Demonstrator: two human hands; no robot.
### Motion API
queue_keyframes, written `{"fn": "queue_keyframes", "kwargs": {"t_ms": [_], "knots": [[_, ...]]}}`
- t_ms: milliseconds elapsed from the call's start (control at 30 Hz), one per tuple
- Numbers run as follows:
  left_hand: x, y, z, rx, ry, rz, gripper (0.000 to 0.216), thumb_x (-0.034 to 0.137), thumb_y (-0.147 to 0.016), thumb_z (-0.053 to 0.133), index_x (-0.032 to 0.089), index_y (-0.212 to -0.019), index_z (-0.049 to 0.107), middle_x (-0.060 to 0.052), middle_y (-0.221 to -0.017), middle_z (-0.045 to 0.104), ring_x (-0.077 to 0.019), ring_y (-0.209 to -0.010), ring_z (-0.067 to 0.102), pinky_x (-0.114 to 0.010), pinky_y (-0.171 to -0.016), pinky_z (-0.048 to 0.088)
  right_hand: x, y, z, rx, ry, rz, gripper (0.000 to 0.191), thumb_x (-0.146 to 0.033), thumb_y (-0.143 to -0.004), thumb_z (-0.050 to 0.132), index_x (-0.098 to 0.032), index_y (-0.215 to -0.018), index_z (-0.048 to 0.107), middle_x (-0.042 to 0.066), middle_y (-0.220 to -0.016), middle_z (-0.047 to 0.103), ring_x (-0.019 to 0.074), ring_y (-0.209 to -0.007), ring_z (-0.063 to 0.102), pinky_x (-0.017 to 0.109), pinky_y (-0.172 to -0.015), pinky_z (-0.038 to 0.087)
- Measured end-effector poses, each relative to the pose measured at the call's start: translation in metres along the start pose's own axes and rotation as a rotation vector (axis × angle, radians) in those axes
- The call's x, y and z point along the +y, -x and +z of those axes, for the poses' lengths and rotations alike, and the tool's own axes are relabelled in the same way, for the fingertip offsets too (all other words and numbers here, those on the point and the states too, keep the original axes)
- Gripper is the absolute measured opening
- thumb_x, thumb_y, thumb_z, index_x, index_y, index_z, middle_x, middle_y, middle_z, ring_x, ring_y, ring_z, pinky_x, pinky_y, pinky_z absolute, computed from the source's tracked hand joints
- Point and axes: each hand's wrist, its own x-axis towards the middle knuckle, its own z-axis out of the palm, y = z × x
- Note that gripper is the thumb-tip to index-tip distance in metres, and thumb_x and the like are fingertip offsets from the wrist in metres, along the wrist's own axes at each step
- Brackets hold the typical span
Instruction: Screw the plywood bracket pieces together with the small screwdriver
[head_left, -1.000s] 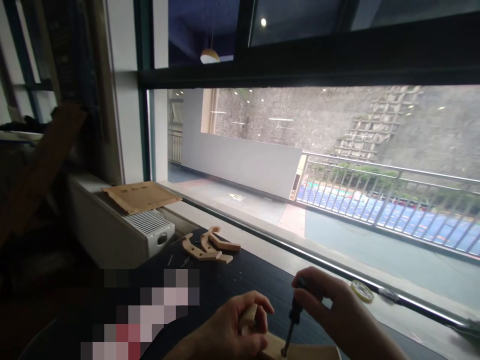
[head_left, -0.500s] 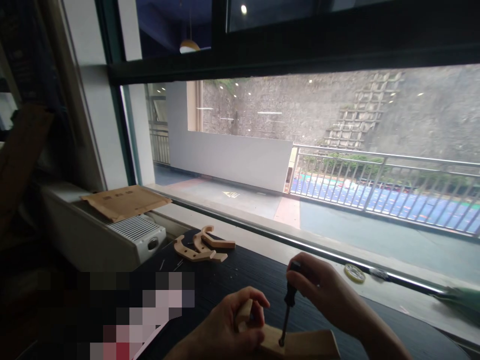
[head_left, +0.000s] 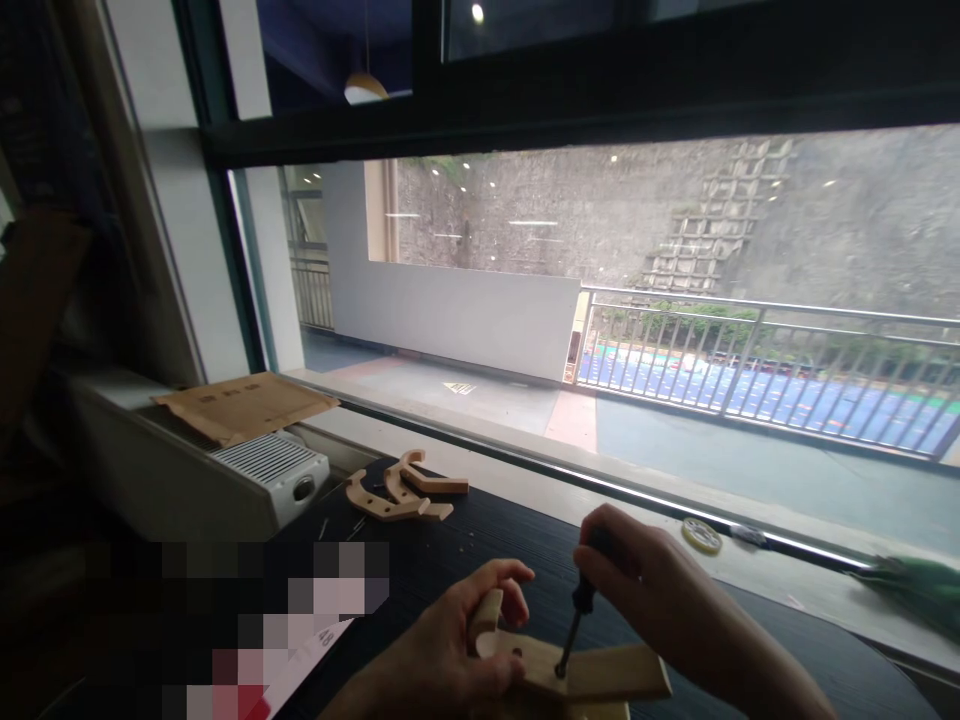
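My right hand (head_left: pixel 622 560) is closed around the dark handle of a screwdriver (head_left: pixel 574 620). The screwdriver leans slightly, its tip in a hole of a bent wooden hook (head_left: pixel 615 672). My left hand (head_left: pixel 457 640) grips the hook's curled end, with the thumb along its near side and the index finger raised and bent. A second hole shows in the hook, left of the screwdriver tip. Under the hook, at the bottom edge, a strip of another pale wooden piece (head_left: pixel 607 711) shows. Whether a screw sits under the tip cannot be made out.
On the dark table (head_left: pixel 517 525), several similar wooden hooks (head_left: pixel 397 495) lie piled, with thin screws (head_left: pixel 358 524) beside them. A roll of tape (head_left: pixel 701 535) rests on the windowsill. At left, a brown envelope (head_left: pixel 247 405) lies on a white unit (head_left: pixel 277 470). A blurred-out patch covers the lower left.
My left hand and the wooden hook have shifted slightly upward, and the hook is turned a little, uncovering its second hole. The right hand keeps the screwdriver in the same hole, its grip slightly turned.
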Motion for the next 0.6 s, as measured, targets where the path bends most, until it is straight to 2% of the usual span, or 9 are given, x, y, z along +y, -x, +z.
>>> {"fn": "queue_keyframes", "kwargs": {"t_ms": [67, 133, 233, 300, 367, 467, 533, 600], "knots": [[-0.001, 0.001, -0.008, -0.041, -0.051, -0.09, 0.072, 0.015, -0.059, 0.072, 0.027, -0.125, 0.048, 0.001, -0.108, 0.056, -0.0142, -0.085, 0.053, -0.022, -0.073, 0.043, 0.003, -0.001, 0.001, 0.001, -0.009, 0.007, 0.02, -0.038, -0.088, 0.047, -0.021, -0.08, 0.053, -0.003, -0.065, 0.059, 0.0111, -0.058, 0.048, 0.022, -0.054, 0.036], [-0.001, 0.003, -0.014, -0.13, -0.082, -0.167, 0.06, 0.017, -0.056, 0.075, 0.022, -0.113, 0.058, 0.001, -0.1, 0.061, -0.0181, -0.09, 0.055, -0.025, -0.077, 0.043, 0.006, -0.002, 0.003, -0.005, -0.037, -0.003, 0.02, -0.039, -0.088, 0.047, -0.021, -0.081, 0.053, -0.002, -0.068, 0.062, 0.0119, -0.061, 0.051, 0.023, -0.056, 0.038], [0.001, 0.004, -0.018, -0.25, -0.048, -0.168, 0.041, 0.021, -0.06, 0.071, 0.02, -0.1, 0.064, 0.002, -0.086, 0.063, -0.0181, -0.082, 0.058, -0.025, -0.074, 0.043, 0.008, -0.002, 0.005, 0.01, -0.058, -0.023, 0.02, -0.038, -0.088, 0.047, -0.021, -0.082, 0.053, -0.001, -0.07, 0.063, 0.0123, -0.062, 0.054, 0.023, -0.057, 0.039], [0.003, 0.005, -0.018, -0.265, -0.091, -0.143, 0.049, 0.022, -0.058, 0.073, 0.023, -0.105, 0.063, 0.003, -0.088, 0.062, -0.0182, -0.082, 0.058, -0.024, -0.072, 0.044, 0.005, 0.0, 0.006, 0.021, -0.058, -0.03, 0.019, -0.037, -0.088, 0.047, -0.02, -0.082, 0.053, -0.001, -0.07, 0.063, 0.0121, -0.062, 0.053, 0.023, -0.057, 0.039], [0.003, 0.004, -0.018, -0.253, -0.241, -0.133, 0.065, 0.026, -0.052, 0.079, 0.028, -0.114, 0.06, 0.002, -0.094, 0.062, -0.0203, -0.085, 0.059, -0.025, -0.072, 0.044, 0.0, 0.002, 0.006, 0.011, -0.043, -0.042, 0.018, -0.036, -0.088, 0.047, -0.02, -0.083, 0.054, -0.001, -0.07, 0.064, 0.0116, -0.061, 0.053, 0.023, -0.056, 0.038], [0.006, 0.003, -0.017, -0.296, -0.349, -0.117, 0.082, 0.031, -0.049, 0.083, 0.032, -0.125, 0.053, 0.001, -0.102, 0.061, -0.0233, -0.091, 0.058, -0.027, -0.077, 0.044, -0.016, 0.006, 0.0, -0.015, 0.069, -0.078, 0.017, -0.035, -0.086, 0.05, -0.02, -0.086, 0.058, -0.001, -0.069, 0.063, 0.0106, -0.059, 0.05, 0.022, -0.053, 0.035], [0.006, 0.004, -0.015, -0.361, -0.297, -0.094, 0.083, 0.03, -0.049, 0.083, 0.032, -0.126, 0.051, 0.002, -0.105, 0.061, -0.0236, -0.096, 0.057, -0.027, -0.079, 0.043, -0.029, 0.008, -0.007, -0.049, 0.181, -0.112, 0.017, -0.036, -0.082, 0.054, -0.02, -0.085, 0.06, -0.002, -0.068, 0.061, 0.0098, -0.057, 0.047, 0.022, -0.051, 0.033], [0.004, 0.009, -0.011, -0.373, -0.255, -0.071, 0.075, 0.031, -0.052, 0.082, 0.03, -0.122, 0.055, 0.002, -0.102, 0.063, -0.0229, -0.096, 0.057, -0.026, -0.078, 0.043, -0.042, 0.011, -0.016, -0.133, 0.255, -0.143, 0.015, -0.034, -0.079, 0.057, -0.021, -0.082, 0.062, -0.003, -0.068, 0.06, 0.0087, -0.056, 0.046, 0.021, -0.05, 0.032]]}}
